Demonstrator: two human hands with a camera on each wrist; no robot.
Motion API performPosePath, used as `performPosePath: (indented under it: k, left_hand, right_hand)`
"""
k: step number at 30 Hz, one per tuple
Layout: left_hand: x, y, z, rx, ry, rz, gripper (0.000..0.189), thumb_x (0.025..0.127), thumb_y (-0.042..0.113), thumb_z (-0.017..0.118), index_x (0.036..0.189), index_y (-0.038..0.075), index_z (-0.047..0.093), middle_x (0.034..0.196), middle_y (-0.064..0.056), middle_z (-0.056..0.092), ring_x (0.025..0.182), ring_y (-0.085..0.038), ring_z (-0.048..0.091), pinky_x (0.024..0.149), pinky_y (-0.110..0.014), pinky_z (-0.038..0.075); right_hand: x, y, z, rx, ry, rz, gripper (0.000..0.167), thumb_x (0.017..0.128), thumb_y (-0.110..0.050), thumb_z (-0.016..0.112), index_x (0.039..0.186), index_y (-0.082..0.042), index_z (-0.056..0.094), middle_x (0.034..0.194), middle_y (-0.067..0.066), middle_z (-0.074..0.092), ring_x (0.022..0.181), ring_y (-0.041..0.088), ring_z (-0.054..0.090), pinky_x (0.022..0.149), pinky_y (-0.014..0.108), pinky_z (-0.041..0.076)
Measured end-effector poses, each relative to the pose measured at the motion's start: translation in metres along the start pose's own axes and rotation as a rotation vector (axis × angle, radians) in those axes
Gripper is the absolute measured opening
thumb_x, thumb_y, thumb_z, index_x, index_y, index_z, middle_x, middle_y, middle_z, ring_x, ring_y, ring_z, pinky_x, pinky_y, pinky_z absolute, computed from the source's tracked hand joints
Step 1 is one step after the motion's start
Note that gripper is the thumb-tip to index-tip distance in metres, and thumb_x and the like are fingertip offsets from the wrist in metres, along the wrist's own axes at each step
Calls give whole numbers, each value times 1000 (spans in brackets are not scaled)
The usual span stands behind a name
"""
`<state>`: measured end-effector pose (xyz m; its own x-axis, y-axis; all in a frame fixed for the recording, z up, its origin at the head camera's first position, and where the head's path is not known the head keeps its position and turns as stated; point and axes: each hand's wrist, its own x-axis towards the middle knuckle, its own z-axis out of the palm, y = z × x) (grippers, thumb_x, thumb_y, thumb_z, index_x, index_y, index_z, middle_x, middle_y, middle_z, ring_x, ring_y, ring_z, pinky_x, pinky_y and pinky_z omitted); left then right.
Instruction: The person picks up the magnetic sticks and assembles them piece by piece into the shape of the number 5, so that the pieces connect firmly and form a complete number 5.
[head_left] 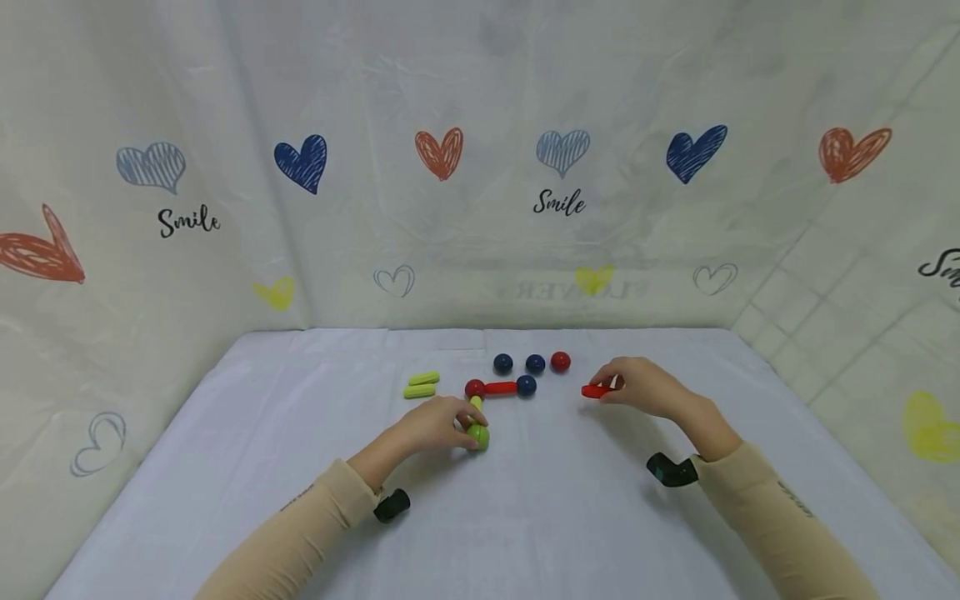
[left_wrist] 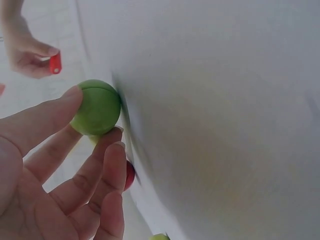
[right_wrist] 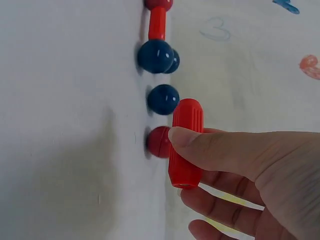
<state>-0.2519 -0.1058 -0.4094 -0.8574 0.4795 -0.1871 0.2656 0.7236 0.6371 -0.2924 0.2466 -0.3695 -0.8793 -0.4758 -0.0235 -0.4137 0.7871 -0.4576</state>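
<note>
My left hand point(head_left: 441, 423) pinches a green ball point(left_wrist: 97, 107) between thumb and fingers. A yellow-green rod point(head_left: 476, 403) runs from that ball to a red ball point(head_left: 475, 388). From the red ball a red rod point(head_left: 500, 388) leads right to a dark blue ball point(head_left: 527, 385), so the pieces form a corner. Over to the right, my right hand point(head_left: 642, 387) holds a loose red rod point(right_wrist: 186, 145), thumb on one side and fingers behind it. In the right wrist view the rod is ridged, with a hole in its lower end.
Two yellow-green rods point(head_left: 419, 391) lie left of the joined pieces. Behind them stand two dark blue balls point(head_left: 503, 363) and a red ball point(head_left: 560, 361) in a row. A white cloth point(head_left: 247, 433) covers the table, and a printed curtain point(head_left: 480, 100) hangs at its back edge.
</note>
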Motion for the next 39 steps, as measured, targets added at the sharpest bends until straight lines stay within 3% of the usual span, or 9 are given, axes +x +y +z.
performPosePath:
  k: [16, 26, 39]
  left_hand:
    - [-1, 1, 1, -5, 6, -3, 30, 91, 16, 80, 120, 16, 75, 108, -4, 71, 97, -20, 63, 84, -39, 54]
    - [-2, 2, 0, -8, 3, -4, 31, 90, 16, 80, 121, 15, 75, 108, -5, 71, 97, -20, 63, 84, -39, 55]
    - [-2, 0, 0, -6, 5, 13, 31, 90, 16, 81, 120, 15, 75, 108, -5, 72, 96, -19, 64, 81, -36, 55]
  right_hand:
    - [27, -54, 36, -100, -87, -211, 23, 86, -7, 82, 108, -12, 79, 94, -6, 69, 86, 14, 61, 77, 30, 53]
    - [34, -76, 58, -152, -143, -242, 18, 88, -11, 82, 104, -16, 79, 90, -10, 65, 84, 12, 59, 74, 28, 53]
    - [38, -82, 75, -80, -182, -265, 20, 86, -11, 84, 104, -16, 79, 91, -9, 66, 83, 11, 59, 72, 26, 52]
